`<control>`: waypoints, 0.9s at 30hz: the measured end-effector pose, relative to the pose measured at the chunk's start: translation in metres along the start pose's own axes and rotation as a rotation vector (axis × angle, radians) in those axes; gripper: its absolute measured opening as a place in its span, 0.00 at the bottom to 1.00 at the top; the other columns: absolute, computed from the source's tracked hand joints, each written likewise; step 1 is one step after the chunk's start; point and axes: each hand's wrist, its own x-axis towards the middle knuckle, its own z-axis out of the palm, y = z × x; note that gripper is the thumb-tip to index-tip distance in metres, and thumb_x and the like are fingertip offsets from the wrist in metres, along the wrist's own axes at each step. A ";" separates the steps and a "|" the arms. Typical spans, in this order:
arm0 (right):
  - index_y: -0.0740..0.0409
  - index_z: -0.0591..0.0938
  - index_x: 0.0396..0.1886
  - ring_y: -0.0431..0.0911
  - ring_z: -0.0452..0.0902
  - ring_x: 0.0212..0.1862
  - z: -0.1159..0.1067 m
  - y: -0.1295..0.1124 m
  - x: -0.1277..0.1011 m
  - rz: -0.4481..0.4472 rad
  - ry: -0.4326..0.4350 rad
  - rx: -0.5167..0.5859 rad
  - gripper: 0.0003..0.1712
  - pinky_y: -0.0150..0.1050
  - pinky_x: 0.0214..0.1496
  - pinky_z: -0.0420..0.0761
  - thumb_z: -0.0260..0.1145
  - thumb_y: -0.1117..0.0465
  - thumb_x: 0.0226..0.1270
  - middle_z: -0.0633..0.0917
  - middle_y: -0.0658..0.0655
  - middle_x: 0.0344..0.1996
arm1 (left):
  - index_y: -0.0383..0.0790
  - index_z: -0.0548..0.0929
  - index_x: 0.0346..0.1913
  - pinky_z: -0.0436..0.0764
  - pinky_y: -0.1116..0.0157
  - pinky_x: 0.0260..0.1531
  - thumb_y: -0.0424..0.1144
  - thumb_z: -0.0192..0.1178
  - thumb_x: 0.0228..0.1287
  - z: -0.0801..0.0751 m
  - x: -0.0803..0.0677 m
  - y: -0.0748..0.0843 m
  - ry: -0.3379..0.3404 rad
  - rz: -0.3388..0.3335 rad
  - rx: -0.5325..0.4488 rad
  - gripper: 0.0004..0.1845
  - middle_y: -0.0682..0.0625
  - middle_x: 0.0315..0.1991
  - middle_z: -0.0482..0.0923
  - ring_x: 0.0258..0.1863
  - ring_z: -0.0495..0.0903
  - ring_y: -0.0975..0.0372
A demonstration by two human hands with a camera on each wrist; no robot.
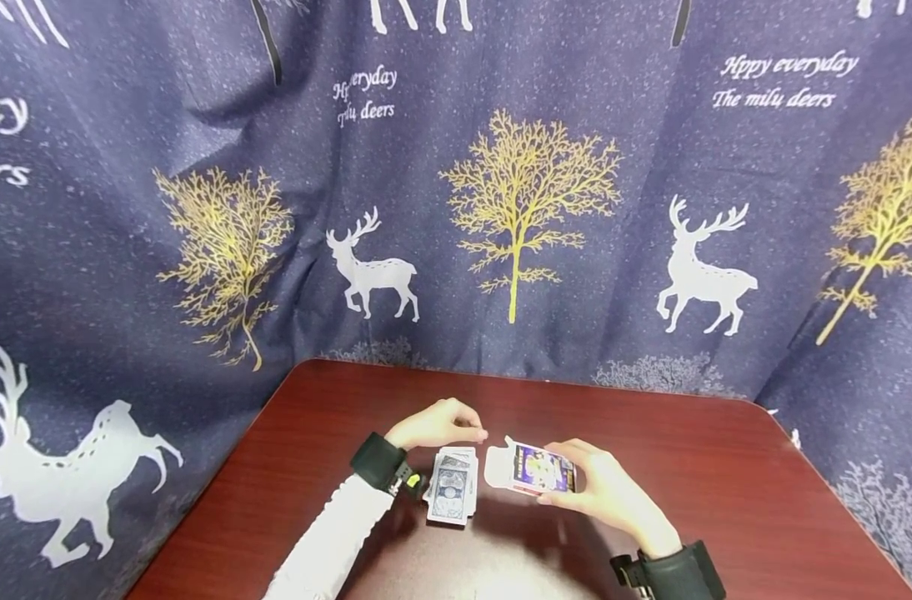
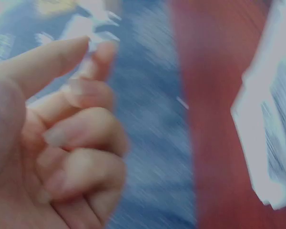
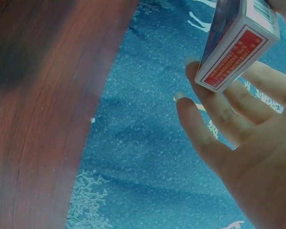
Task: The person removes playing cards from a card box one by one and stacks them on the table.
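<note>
My left hand [image 1: 435,427] hovers over the far end of the deck of cards [image 1: 452,484], which lies face down on the red-brown table [image 1: 726,467], a little fanned at its edges. From the head view I cannot tell whether my fingertips touch the top card. The left wrist view shows my fingers [image 2: 81,138] curled in toward the palm with the thumb laid near the forefinger, and nothing plainly between them; that picture is smeared with motion, and only a white corner of the deck [image 2: 271,138] shows at its right edge, cut off by the frame.

Just right of the deck, my right hand [image 1: 613,492] holds the card box [image 1: 534,469] a little above the table, thumb on the near side and fingers curled around its far side. Its white flap stands open toward the deck. The printed face is too small to read. In the right wrist view the box [image 3: 238,43] rests across my fingers [image 3: 214,119], its red side panel showing; the upper part is cut off by the frame. Behind the table hangs a dark blue curtain [image 1: 201,125] with deer and gold trees.
</note>
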 end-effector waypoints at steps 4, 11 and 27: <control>0.51 0.82 0.50 0.33 0.75 0.39 0.002 -0.002 0.002 -0.010 0.000 0.004 0.33 0.32 0.40 0.76 0.78 0.42 0.44 0.83 0.44 0.41 | 0.42 0.87 0.35 0.70 0.75 0.28 0.41 0.61 0.64 0.002 -0.013 0.033 -0.029 0.017 0.017 0.08 0.48 0.29 0.85 0.24 0.70 0.74; 0.52 0.82 0.51 0.33 0.75 0.41 0.006 -0.008 0.004 -0.063 -0.004 -0.003 0.33 0.31 0.41 0.76 0.78 0.43 0.44 0.83 0.44 0.42 | 0.42 0.86 0.28 0.61 0.73 0.20 0.37 0.60 0.58 0.026 -0.027 0.048 0.116 -0.141 -0.067 0.06 0.60 0.18 0.69 0.18 0.62 0.71; 0.52 0.81 0.52 0.34 0.76 0.43 0.007 -0.019 0.006 -0.115 0.044 -0.045 0.35 0.33 0.43 0.77 0.79 0.45 0.42 0.82 0.45 0.44 | 0.41 0.86 0.20 0.58 0.73 0.16 0.36 0.66 0.48 0.043 -0.032 0.054 0.252 -0.239 -0.231 0.05 0.61 0.14 0.69 0.15 0.61 0.71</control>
